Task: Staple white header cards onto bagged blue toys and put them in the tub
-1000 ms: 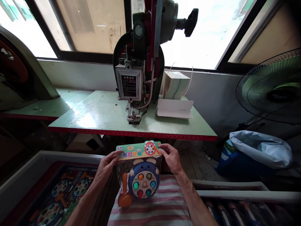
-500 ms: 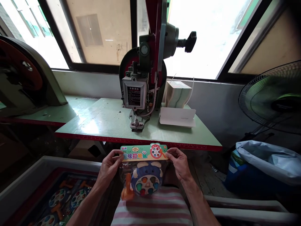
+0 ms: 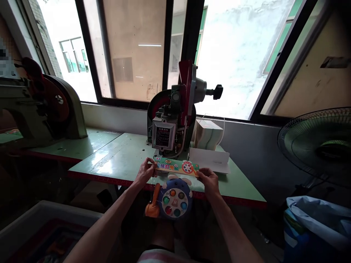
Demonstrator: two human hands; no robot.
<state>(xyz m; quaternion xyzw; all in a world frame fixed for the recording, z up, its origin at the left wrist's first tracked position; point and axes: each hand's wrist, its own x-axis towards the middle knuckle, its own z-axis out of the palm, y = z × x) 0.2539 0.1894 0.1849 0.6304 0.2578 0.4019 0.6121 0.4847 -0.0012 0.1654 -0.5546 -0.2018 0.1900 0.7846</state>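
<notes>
A bagged toy (image 3: 172, 197) hangs from a colourful cardboard header card (image 3: 175, 167); it is a blue round game with coloured buttons and an orange mallet. My left hand (image 3: 144, 171) pinches the card's left end and my right hand (image 3: 208, 179) pinches its right end. The card lies over the green table (image 3: 120, 160), just in front of the base of the dark stapling machine (image 3: 172, 120). The toy itself dangles below the table's red front edge.
A stack of white cards (image 3: 208, 134) and a flat white sheet (image 3: 211, 160) sit right of the machine. A second machine (image 3: 41, 106) stands at left. A fan (image 3: 318, 144) and a blue-white bag (image 3: 318, 223) are at right. A grey bin (image 3: 41, 226) is at lower left.
Both hands have carried the bagged toy up and forward from my lap to the table, so the header card now lies at the machine's base. The view has tilted upward.
</notes>
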